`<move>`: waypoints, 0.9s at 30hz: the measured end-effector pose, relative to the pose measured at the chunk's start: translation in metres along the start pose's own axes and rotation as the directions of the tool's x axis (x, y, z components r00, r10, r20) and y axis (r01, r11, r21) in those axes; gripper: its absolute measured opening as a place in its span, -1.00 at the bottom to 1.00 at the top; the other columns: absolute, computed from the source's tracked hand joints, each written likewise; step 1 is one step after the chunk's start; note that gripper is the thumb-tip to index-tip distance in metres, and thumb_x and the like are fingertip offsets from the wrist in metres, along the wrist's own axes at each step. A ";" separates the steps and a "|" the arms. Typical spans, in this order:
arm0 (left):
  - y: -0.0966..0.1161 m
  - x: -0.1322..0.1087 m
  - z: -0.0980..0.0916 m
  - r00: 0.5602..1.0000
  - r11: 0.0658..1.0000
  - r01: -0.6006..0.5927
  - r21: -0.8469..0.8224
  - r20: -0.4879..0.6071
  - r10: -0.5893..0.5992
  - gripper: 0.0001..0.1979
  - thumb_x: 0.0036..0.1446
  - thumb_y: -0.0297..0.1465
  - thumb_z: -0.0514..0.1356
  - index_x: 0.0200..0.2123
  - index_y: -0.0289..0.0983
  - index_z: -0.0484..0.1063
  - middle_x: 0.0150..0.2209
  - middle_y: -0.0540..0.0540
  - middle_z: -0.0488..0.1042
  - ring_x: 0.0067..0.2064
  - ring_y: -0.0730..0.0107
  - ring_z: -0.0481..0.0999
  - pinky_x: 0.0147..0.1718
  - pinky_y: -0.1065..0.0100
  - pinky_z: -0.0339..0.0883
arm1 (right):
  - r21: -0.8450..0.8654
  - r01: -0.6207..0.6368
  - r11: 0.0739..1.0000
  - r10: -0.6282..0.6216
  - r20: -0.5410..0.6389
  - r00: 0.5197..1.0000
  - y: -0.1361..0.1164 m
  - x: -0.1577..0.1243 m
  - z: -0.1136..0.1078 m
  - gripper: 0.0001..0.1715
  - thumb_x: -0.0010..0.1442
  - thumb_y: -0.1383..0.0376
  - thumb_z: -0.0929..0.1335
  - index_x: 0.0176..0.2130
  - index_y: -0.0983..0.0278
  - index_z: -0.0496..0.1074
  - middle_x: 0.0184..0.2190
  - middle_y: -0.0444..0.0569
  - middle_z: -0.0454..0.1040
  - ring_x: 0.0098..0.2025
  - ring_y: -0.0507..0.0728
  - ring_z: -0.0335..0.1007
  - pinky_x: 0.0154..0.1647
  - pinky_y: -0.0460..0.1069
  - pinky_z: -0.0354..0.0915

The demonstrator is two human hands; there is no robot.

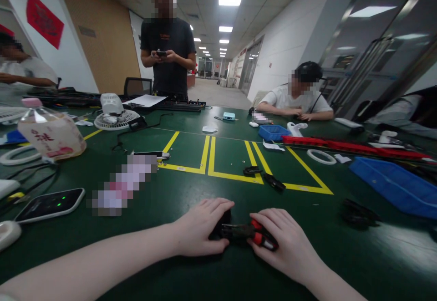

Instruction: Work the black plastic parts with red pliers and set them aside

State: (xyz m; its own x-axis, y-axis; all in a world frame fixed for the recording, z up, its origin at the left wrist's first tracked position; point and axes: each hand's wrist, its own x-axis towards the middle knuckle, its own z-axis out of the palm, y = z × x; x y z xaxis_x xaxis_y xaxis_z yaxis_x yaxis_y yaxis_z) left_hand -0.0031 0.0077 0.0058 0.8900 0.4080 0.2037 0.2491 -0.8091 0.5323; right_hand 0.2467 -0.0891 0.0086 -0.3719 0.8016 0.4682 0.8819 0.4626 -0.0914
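Observation:
My right hand (285,235) is wrapped round the red and black handles of a pair of pliers (260,238) low in the middle of the view. The jaws point left and meet a small black part (216,230). Between its thumb and fingers, my left hand (201,228) grips that black part, most of which is covered. Whether the jaws are closed on it I cannot tell. Two more black pieces, one (251,170) and another (274,182), lie farther up the table near the yellow tape.
A blue bin (396,185) and a dark clump of parts (360,213) are at right. On the left lie a phone-like device (51,204), a drink bottle (51,130) and a white fan (114,112). A small blue tray (273,132) sits farther back. Several people are around the green table (164,269).

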 end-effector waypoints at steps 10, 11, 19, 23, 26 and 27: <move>-0.003 0.000 0.001 0.999 0.999 -0.037 0.014 -0.007 0.037 -0.21 0.13 -0.15 0.28 0.33 -0.25 0.05 0.29 -0.28 0.23 0.28 -0.01 0.27 0.25 0.00 0.16 | -0.018 -0.060 0.998 0.061 0.105 0.993 -0.011 0.004 -0.002 -0.73 0.07 0.31 0.39 -0.16 0.26 0.41 -0.31 0.01 0.52 -0.31 0.16 0.44 -0.33 0.04 0.33; -0.003 0.000 0.002 0.999 0.999 -0.036 0.012 -0.011 0.036 -0.19 0.12 -0.12 0.29 0.33 -0.25 0.05 0.29 -0.29 0.22 0.28 -0.02 0.27 0.24 0.00 0.17 | -0.018 -0.065 0.998 0.067 0.115 0.991 -0.012 0.004 -0.002 -0.74 0.07 0.32 0.40 -0.17 0.26 0.40 -0.32 0.01 0.51 -0.32 0.16 0.44 -0.34 0.03 0.33; -0.004 0.000 0.000 0.998 0.998 -0.059 0.027 -0.016 0.060 -0.26 0.17 -0.16 0.27 0.31 -0.26 0.07 0.25 -0.27 0.29 0.22 0.01 0.32 0.21 0.00 0.22 | -0.062 -0.001 0.998 0.007 0.106 0.994 -0.011 0.005 -0.003 -0.75 0.07 0.33 0.39 -0.18 0.27 0.39 -0.32 0.03 0.52 -0.32 0.17 0.46 -0.33 0.05 0.39; -0.006 0.002 -0.002 0.994 0.992 -0.103 0.076 -0.012 0.105 -0.28 0.21 -0.15 0.24 0.30 -0.36 0.10 0.25 -0.30 0.27 0.21 0.02 0.31 0.21 0.05 0.23 | -0.087 0.088 0.992 -0.083 0.057 0.995 -0.005 0.005 -0.003 -0.69 0.06 0.33 0.39 -0.14 0.30 0.40 -0.29 0.06 0.53 -0.30 0.18 0.49 -0.31 0.05 0.42; -0.009 0.003 -0.003 0.989 0.984 -0.149 0.095 -0.006 0.151 -0.28 0.20 -0.14 0.25 0.29 -0.38 0.12 0.23 -0.33 0.29 0.20 0.03 0.31 0.21 0.08 0.24 | -0.126 0.154 0.980 -0.149 0.045 0.988 0.002 0.003 -0.001 -0.70 0.12 0.30 0.37 -0.12 0.32 0.41 -0.26 0.09 0.54 -0.27 0.20 0.50 -0.29 0.07 0.43; -0.010 0.003 -0.004 0.987 0.983 -0.159 0.095 -0.008 0.160 -0.27 0.20 -0.14 0.25 0.29 -0.38 0.12 0.23 -0.33 0.29 0.20 0.04 0.32 0.20 0.08 0.24 | -0.131 0.168 0.977 -0.165 0.035 0.986 0.004 0.002 0.001 -0.71 0.14 0.28 0.36 -0.11 0.33 0.41 -0.25 0.10 0.54 -0.26 0.20 0.50 -0.28 0.08 0.43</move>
State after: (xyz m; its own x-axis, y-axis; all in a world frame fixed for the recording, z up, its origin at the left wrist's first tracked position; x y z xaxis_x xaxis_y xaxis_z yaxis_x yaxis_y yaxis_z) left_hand -0.0040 0.0183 0.0044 0.9154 0.2762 0.2929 0.1395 -0.9002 0.4126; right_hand 0.2494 -0.0853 0.0087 -0.5221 0.7274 0.4454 0.8371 0.5371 0.1041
